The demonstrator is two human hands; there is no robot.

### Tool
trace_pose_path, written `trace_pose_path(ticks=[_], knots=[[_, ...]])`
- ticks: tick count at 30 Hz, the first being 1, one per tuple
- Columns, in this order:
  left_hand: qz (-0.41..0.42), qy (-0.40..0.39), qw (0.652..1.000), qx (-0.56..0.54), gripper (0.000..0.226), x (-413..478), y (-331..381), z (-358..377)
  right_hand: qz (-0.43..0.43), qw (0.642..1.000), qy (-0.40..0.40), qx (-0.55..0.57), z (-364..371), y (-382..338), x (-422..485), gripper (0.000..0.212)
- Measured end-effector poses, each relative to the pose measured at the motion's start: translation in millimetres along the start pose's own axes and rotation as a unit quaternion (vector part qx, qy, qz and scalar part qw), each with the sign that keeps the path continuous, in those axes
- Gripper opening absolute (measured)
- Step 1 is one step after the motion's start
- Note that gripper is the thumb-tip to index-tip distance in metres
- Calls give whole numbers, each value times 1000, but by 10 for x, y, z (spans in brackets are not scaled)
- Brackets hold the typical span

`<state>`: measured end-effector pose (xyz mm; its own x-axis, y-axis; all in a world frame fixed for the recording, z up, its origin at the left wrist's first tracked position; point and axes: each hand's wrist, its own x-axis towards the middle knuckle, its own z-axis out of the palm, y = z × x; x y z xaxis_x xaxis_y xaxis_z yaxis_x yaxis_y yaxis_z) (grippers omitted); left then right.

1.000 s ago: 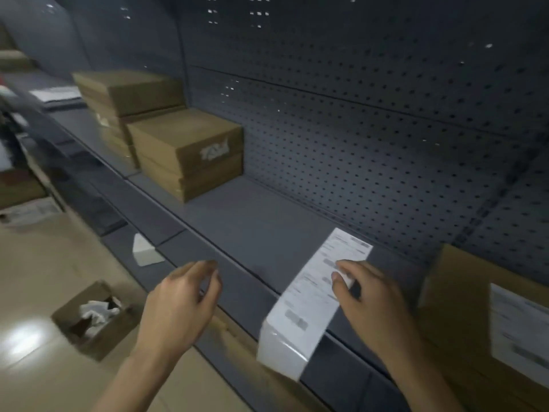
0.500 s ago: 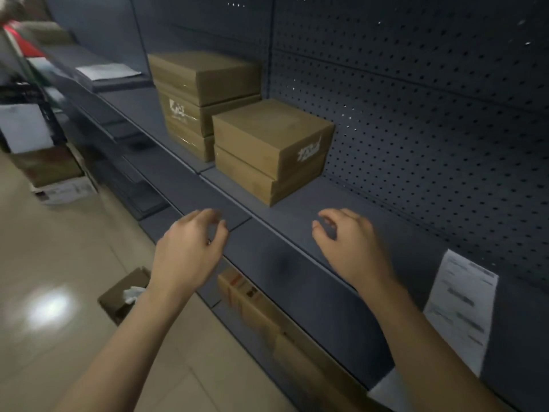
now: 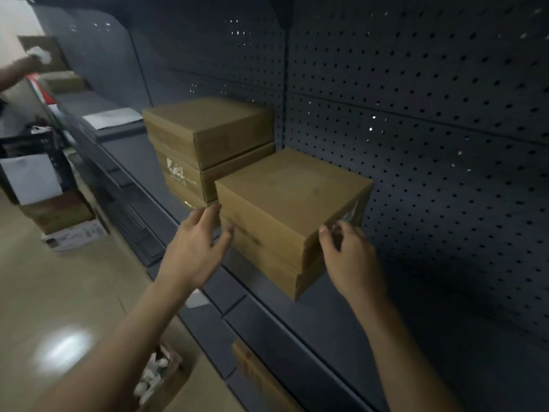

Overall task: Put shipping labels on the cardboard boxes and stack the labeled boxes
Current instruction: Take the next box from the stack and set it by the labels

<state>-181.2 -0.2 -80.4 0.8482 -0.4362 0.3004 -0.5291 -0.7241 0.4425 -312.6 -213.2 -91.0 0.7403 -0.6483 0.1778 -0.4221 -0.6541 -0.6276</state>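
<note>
On grey shelf (image 3: 341, 316), against pegboard back (image 3: 430, 114): top box (image 3: 292, 200) of nearer two-high stack, just beside taller stack (image 3: 208, 135). No label visible on lid. L hand (image 3: 194, 248) spread, fingers straight at box's left front corner, thumb at front face; not clamped. R hand (image 3: 347, 254) at right front corner, fingers curled by tape patch (image 3: 352, 211); grip or mere touch, can't tell. Prob. stiff corrugated card, light-to-moderate wt, smooth sides, bit slippery. Best taken w/ both palms on opp. side walls, low, near bottom edge; not by lid.
</note>
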Motion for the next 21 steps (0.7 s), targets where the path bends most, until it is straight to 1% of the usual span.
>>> trace_pose_path(ticks=[3, 6, 8, 10, 13, 15, 16, 19, 21], knots=[[0, -9, 1000, -4, 55, 546, -16, 21, 48, 998, 2, 39, -38, -79, 305, 62], [8, -14, 1000, -2, 47, 935, -16, 46, 79, 995, -4, 63, -99, -139, 476, 59], [4, -26, 1000, 8, 43, 1140, -31, 63, 100, 993, -9, 67, -96, -169, 582, 63], [16, -46, 999, 2, 46, 1316, -62, 80, 125, 990, -7, 61, -35, -194, 667, 69], [37, -81, 996, -23, 48, 1523, -98, 104, 160, 985, 18, 69, 88, -241, 743, 75], [43, -111, 992, -36, 46, 1666, -125, 134, 188, 979, 26, 68, 136, -289, 761, 74], [43, -129, 990, -43, 46, 1744, -135, 146, 198, 977, 29, 76, 149, -299, 773, 67], [31, -184, 978, -95, 47, 1935, -147, 177, 220, 964, 41, 142, 168, -340, 771, 27], [25, -203, 972, -120, 47, 2006, -162, 208, 237, 947, 59, 210, 195, -388, 753, 14]])
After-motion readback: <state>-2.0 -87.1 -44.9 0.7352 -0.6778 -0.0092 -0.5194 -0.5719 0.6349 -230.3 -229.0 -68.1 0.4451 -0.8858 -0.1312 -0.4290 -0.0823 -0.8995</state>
